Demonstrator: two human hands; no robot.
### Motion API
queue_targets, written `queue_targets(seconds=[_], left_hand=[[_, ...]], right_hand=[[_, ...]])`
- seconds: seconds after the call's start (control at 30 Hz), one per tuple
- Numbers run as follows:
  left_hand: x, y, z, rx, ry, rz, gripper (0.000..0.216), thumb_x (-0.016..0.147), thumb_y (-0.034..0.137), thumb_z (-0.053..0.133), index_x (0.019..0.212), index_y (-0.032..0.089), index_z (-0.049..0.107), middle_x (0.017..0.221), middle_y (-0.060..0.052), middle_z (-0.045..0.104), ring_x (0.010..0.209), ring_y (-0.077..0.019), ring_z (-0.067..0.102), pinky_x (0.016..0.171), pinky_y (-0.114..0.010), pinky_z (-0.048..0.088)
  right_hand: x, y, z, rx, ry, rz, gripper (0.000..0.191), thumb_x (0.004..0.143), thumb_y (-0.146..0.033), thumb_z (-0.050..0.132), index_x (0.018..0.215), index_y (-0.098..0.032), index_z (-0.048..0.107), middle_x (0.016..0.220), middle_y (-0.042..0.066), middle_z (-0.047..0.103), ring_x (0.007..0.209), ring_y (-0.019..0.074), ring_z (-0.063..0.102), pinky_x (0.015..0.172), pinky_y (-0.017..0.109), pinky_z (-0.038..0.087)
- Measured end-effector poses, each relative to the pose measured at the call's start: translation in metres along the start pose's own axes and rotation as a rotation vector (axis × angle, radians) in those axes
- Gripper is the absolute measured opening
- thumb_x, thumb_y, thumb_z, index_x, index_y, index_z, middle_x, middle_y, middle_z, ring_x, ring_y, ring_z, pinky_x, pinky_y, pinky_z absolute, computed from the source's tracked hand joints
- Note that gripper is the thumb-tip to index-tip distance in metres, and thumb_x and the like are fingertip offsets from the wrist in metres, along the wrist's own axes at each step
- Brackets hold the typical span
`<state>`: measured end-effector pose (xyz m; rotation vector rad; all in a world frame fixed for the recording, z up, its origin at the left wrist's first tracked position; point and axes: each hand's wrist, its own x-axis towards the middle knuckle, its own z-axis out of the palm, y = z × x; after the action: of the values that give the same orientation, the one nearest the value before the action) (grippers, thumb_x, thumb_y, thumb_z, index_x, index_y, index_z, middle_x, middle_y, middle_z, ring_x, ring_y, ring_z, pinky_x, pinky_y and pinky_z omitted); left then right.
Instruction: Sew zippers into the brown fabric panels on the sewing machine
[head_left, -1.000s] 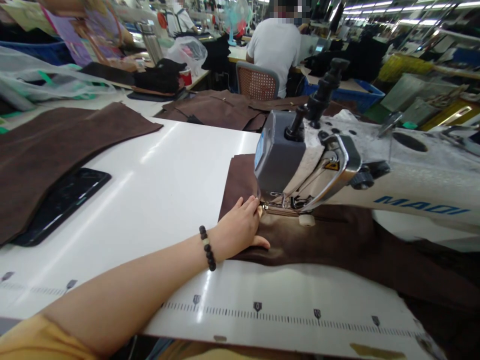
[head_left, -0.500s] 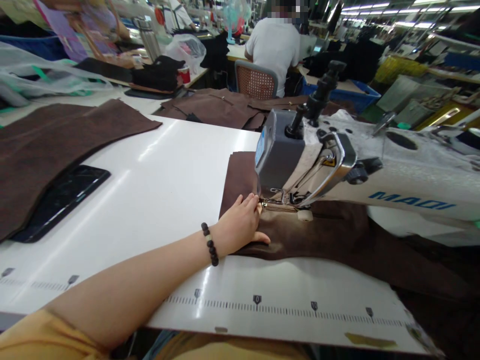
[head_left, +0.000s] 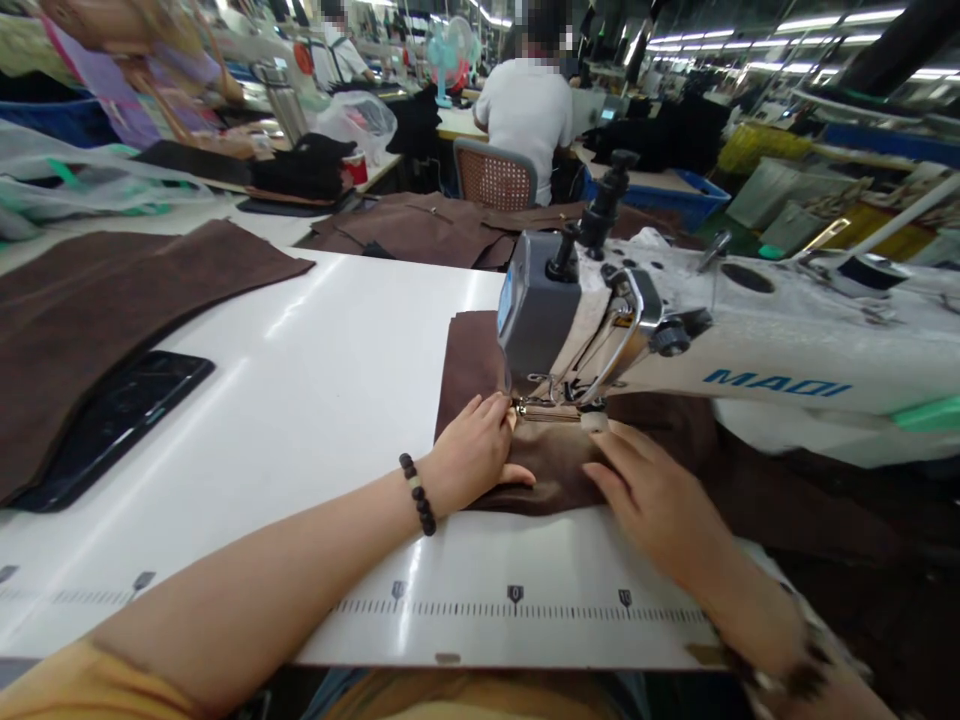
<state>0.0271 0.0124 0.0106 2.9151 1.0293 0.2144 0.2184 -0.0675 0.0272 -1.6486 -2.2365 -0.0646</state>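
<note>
Fingers of the left hand (head_left: 476, 450) are laid flat and spread on the brown fabric (head_left: 547, 465), with nothing gripped between them; their tips are placed just beside the presser foot (head_left: 551, 408) of the sewing machine (head_left: 675, 330). The thumb is stretched along the front edge of the cloth. A bead bracelet (head_left: 418, 493) is worn on this wrist. The right hand (head_left: 656, 500) is also rested open on the same fabric, palm down, near the foot on its other side; its fingertips are pointed to the needle area, and no fold is pinched by them as far as can be seen. The wrist of this hand is cut off by the lower edge and is blurred, so what is worn there cannot be made out. The fabric is placed under the machine head, on the white table (head_left: 322, 400), and its right part is lost in shadow under the machine arm. The needle itself is hidden behind the metal guard and cannot be told. A ruler scale (head_left: 517, 608) is printed along the near edge of the table. A dark phone (head_left: 105, 425) is partly covered by another brown piece (head_left: 112, 300) at the left. A person in a white shirt (head_left: 525, 115) is seated behind, seen from the back.
</note>
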Motion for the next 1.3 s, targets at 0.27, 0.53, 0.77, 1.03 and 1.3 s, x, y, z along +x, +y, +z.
queue_targets(seconds=[0.27,0.53,0.77,1.03,1.3], left_hand=[[0.000,0.001,0.005,0.002,-0.013,-0.006,0.080,0.067,0.063,0.056,0.111,-0.003,0.052,0.116,-0.022,0.051,0.115,-0.0298,0.044,0.102,-0.040,0.032],[0.004,0.001,0.002,0.033,-0.067,-0.004,0.078,0.067,0.064,0.054,0.108,-0.002,0.054,0.114,-0.022,0.052,0.114,-0.0315,0.044,0.101,-0.040,0.033],[0.003,0.001,0.002,0.029,-0.050,0.001,0.080,0.066,0.064,0.056,0.112,-0.002,0.052,0.116,-0.022,0.051,0.115,-0.0313,0.043,0.100,-0.041,0.034],[0.003,-0.001,0.004,0.008,-0.033,0.024,0.081,0.065,0.062,0.059,0.112,-0.004,0.050,0.118,-0.025,0.050,0.117,-0.0333,0.042,0.100,-0.044,0.034],[-0.006,-0.005,0.010,-0.039,0.026,0.080,0.066,0.071,0.055,0.058,0.114,0.005,0.050,0.117,-0.019,0.052,0.118,-0.0296,0.044,0.099,-0.045,0.035]], right_hand=[[0.021,-0.007,0.041,0.107,-0.154,0.041,0.039,0.088,-0.024,0.040,0.125,-0.014,0.044,0.128,0.012,0.047,0.120,0.0229,0.041,0.099,0.050,0.032],[0.024,-0.013,0.034,0.085,-0.186,0.086,0.038,0.087,-0.023,0.042,0.124,-0.019,0.046,0.125,0.010,0.050,0.109,0.0236,0.050,0.094,0.048,0.038],[0.021,-0.013,0.039,0.029,-0.172,0.086,0.039,0.088,-0.026,0.042,0.125,-0.018,0.046,0.123,0.012,0.051,0.109,0.0254,0.049,0.091,0.048,0.040],[0.023,-0.014,0.037,0.011,-0.182,0.096,0.041,0.087,-0.028,0.043,0.127,-0.018,0.045,0.121,0.012,0.052,0.110,0.0258,0.048,0.090,0.047,0.041],[0.026,-0.015,0.035,0.011,-0.184,0.101,0.040,0.086,-0.026,0.045,0.125,-0.018,0.046,0.120,0.011,0.053,0.107,0.0249,0.050,0.092,0.047,0.040]])
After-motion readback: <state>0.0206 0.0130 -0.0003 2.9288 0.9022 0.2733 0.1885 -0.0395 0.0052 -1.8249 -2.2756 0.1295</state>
